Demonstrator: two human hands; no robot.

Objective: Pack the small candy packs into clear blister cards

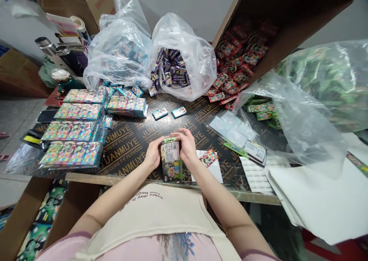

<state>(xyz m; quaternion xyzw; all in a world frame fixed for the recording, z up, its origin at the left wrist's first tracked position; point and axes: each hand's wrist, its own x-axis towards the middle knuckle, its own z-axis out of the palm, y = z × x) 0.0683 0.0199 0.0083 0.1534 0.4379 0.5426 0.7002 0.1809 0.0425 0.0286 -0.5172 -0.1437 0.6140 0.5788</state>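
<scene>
A small printed box (171, 159), black and green with a pale label panel, stands at the table's near edge between my hands. My left hand (153, 152) is closed on its left side near the top. On the right side, my right hand (187, 146) grips its upper end, fingers bent over the top edge. Just right of it lies a red and green packet (209, 157) on a white sheet (216, 172). Beyond the box, two small blue packets (160, 113) lie side by side on the dark plywood table (135, 132).
Stacks of wrapped colourful packs (71, 153) stand at left. Behind are plastic bags of blue packets (120, 57) and purple packets (172, 67), plus a tipped carton (290, 27) spilling red packets (232, 80). Green packets (263, 109), clear sleeves (230, 128) and white paper (322, 192) lie right.
</scene>
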